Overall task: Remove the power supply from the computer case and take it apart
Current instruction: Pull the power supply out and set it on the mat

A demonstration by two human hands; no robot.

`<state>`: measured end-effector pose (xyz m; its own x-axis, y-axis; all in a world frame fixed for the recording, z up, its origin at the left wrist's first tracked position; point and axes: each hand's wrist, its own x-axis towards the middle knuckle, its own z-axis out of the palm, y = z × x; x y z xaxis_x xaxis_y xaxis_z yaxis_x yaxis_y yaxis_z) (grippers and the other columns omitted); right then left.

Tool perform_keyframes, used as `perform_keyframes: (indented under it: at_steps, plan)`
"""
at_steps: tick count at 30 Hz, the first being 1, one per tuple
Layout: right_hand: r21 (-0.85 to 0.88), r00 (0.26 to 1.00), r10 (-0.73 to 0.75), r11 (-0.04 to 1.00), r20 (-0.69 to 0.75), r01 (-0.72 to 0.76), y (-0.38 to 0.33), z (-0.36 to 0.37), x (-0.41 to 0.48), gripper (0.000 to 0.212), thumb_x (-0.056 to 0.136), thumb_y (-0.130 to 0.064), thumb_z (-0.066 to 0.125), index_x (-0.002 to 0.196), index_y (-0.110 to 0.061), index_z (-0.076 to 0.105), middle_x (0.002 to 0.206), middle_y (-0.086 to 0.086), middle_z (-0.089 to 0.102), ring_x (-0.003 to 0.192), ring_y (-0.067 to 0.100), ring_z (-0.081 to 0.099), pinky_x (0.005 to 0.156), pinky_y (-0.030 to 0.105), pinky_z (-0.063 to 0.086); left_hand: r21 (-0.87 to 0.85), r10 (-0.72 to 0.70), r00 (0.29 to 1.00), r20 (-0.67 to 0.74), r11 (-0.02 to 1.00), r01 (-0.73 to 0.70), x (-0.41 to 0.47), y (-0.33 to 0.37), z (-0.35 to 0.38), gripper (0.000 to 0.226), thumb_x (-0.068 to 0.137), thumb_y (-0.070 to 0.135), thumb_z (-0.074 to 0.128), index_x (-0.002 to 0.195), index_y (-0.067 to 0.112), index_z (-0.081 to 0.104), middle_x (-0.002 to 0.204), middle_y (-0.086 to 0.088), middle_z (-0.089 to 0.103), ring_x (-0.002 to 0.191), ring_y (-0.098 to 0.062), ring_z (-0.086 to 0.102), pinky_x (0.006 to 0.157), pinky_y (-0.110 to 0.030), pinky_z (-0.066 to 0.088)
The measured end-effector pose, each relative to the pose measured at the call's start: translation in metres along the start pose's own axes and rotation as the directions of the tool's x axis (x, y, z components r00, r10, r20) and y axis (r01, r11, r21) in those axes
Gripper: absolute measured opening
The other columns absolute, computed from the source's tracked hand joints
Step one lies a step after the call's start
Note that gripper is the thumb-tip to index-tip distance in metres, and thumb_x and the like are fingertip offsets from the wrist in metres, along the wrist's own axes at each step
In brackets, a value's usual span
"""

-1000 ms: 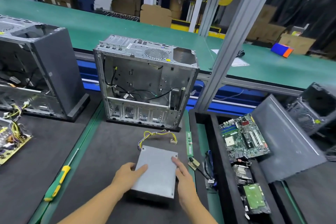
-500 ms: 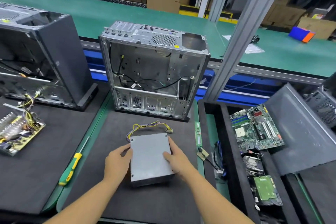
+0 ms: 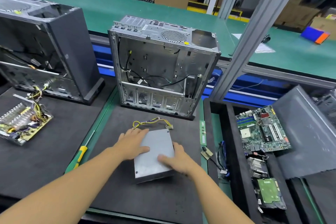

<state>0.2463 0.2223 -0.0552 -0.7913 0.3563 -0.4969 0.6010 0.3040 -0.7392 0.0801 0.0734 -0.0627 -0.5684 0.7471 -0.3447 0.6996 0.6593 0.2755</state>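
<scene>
Since half a second earlier the power supply [image 3: 154, 152] had turned a little, its near end swinging leftward, and the left hand [image 3: 131, 143] had slid up along its far left corner. Left hand lay flat, fingers spread open across the top, thumb pointing right. Right hand [image 3: 177, 160] cupped the near right edge, fingers loosely curled over the lid; neither hand closed around it. The box rested flat on the dark mat [image 3: 145, 203], in front of the open computer case [image 3: 163, 67], long axis running toward the case, tilted slightly. Its wire bundle [image 3: 152, 122] trailed from the far end, toward the case. A screwdriver [image 3: 81, 154] lay left of the box.
</scene>
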Motion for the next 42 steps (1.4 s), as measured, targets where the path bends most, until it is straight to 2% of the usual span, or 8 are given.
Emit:
perform_keyframes:
  at_steps: [3,9,15,19,27,33,37,42]
  plan:
    - [-0.137,0.997,-0.073,0.988,0.040,0.078,0.003,0.005,0.001,0.083,0.072,-0.039,0.075,0.143,-0.031,0.032,0.128,-0.002,0.039,0.126,0.021,0.031,0.108,0.043,0.035,-0.002,-0.035,0.999,-0.029,0.999,0.035,-0.004,0.000,0.004,0.078,0.090,0.060,0.052,0.154,0.034,0.017,0.153,0.005,0.029,0.138,-0.023,0.027,0.106,-0.046,0.026]
    - [-0.242,0.975,-0.151,0.952,0.165,0.188,-0.016,-0.011,0.027,0.109,0.067,-0.034,0.082,0.149,-0.049,0.013,0.139,-0.003,0.045,0.127,0.020,0.040,0.108,0.036,0.037,0.013,-0.201,0.979,-0.023,0.979,0.201,-0.023,-0.011,-0.001,0.085,0.082,0.069,0.056,0.147,0.024,0.025,0.146,-0.005,0.037,0.133,-0.028,0.037,0.104,-0.043,0.032]
    - [-0.562,0.982,-0.141,0.806,0.123,0.186,-0.043,-0.015,0.061,0.129,0.061,-0.048,0.088,0.154,-0.043,-0.002,0.162,-0.015,0.004,0.145,0.028,0.009,0.112,0.055,0.027,-0.084,-0.354,0.932,0.072,0.929,0.360,-0.039,-0.014,-0.002,0.110,0.083,0.063,0.061,0.154,0.010,-0.002,0.141,-0.012,0.048,0.126,-0.032,0.051,0.099,-0.040,0.045]
    - [-0.529,0.967,-0.188,0.846,-0.172,0.070,-0.038,-0.016,0.051,0.108,0.072,-0.051,0.080,0.154,-0.040,0.011,0.157,-0.006,0.018,0.140,0.028,0.020,0.108,0.051,0.034,-0.112,-0.301,0.923,0.240,0.936,0.334,-0.042,-0.013,0.002,0.110,0.081,0.064,0.060,0.153,0.002,0.005,0.151,-0.008,0.039,0.132,-0.027,0.045,0.101,-0.034,0.041]
    - [-0.380,0.990,0.033,0.925,0.138,0.023,-0.020,0.023,0.024,0.140,0.055,-0.063,0.079,0.139,-0.053,-0.033,0.144,-0.009,0.012,0.125,0.023,0.044,0.087,0.035,0.043,0.072,-0.156,0.925,0.346,0.988,0.140,-0.049,0.004,0.004,0.157,0.055,0.067,0.083,0.143,0.022,-0.039,0.155,-0.034,-0.018,0.147,-0.047,-0.007,0.118,-0.049,0.022]
    - [-0.252,0.997,0.063,0.966,0.042,-0.050,-0.024,0.044,0.025,0.141,0.051,-0.065,0.078,0.137,-0.054,-0.034,0.128,-0.009,0.013,0.104,0.020,0.046,0.075,0.029,0.046,0.034,0.023,0.973,0.230,0.999,-0.031,-0.045,-0.030,0.002,0.140,0.065,0.043,0.082,0.148,0.035,-0.030,0.155,-0.022,-0.028,0.140,-0.044,0.027,0.107,-0.042,0.040]
    - [-0.235,0.995,0.104,0.966,-0.012,-0.104,-0.027,0.057,0.025,0.141,0.053,-0.066,0.077,0.137,-0.051,-0.036,0.126,-0.007,0.012,0.105,0.022,0.042,0.085,0.034,0.047,-0.016,0.089,0.952,0.294,0.996,-0.088,-0.043,-0.064,-0.007,0.137,0.064,0.063,0.077,0.145,0.043,-0.031,0.161,-0.006,-0.027,0.149,-0.034,-0.019,0.119,-0.058,0.002]
    - [-0.341,0.980,0.180,0.919,-0.083,-0.198,-0.038,0.056,0.022,0.142,0.048,-0.073,0.071,0.141,-0.048,-0.033,0.154,0.006,0.003,0.137,0.038,0.027,0.110,0.046,0.034,-0.249,-0.257,0.965,-0.053,0.939,0.237,-0.054,-0.118,0.003,0.083,0.091,0.065,0.045,0.156,0.030,0.005,0.162,-0.005,0.012,0.146,-0.031,0.021,0.115,-0.049,0.027]
